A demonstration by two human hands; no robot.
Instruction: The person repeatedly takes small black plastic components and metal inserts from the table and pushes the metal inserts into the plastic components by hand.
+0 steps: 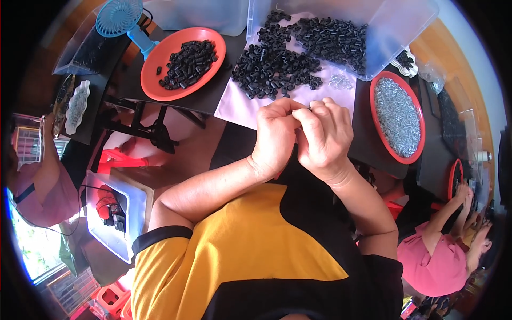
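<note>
Dark workbench (360,136): left hand (276,133) and right hand (323,136) curled close together, can't tell what's pinched, black parts (272,74) at 11 o'clock, red tray (373,106) of silvery pieces (397,120) at 3, presumably for reach.

The left hand (274,133) and right hand (325,133) meet slightly above and right of the frame's centre, fingers curled inward (the fingertips are mostly hidden). The left forearm (208,189) slants up rightward, the right forearm (368,205) up leftward, both elbows bent.
</note>
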